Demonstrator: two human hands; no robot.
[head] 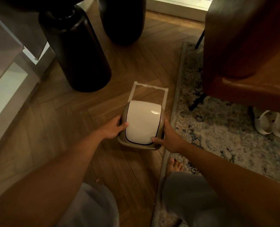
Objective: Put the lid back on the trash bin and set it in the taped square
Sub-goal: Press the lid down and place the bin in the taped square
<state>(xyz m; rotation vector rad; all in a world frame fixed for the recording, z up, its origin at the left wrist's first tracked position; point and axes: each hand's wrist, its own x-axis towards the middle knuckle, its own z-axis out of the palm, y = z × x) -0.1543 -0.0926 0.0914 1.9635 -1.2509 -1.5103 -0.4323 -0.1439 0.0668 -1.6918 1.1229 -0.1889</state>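
While both hands, left hand (114, 126) and right hand (168, 138), clasp bin (141, 143) sides, lid (142, 122) seated: slide forward, square bin inside tape outline (150, 86), clear of rug (218, 112).

My two arms are bare, with no sleeves that I can see; my left hand (114, 128) and my right hand (169, 139) carry no ring, watch or glove; my legs are in loose grey trousers (185, 199); my foot (174, 167) is bare.
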